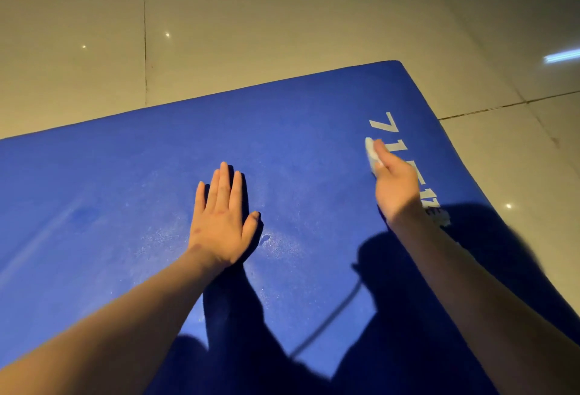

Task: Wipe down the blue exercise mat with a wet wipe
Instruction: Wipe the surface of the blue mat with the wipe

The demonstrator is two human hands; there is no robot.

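The blue exercise mat (141,181) lies flat on the floor and fills most of the view, its far corner at the upper right. White printed letters run along its right end. My left hand (221,218) rests flat on the middle of the mat, fingers straight and together. My right hand (394,184) is over the white letters near the right edge and holds a small white wet wipe (371,151) against the mat; the wipe sticks out past the fingers. Dark shadows of my arms and body fall on the near part of the mat.
Glossy beige floor tiles (251,17) with dark grout lines surround the mat at the back and right. Small light reflections dot the tiles. A faint pale streak crosses the mat's left part.
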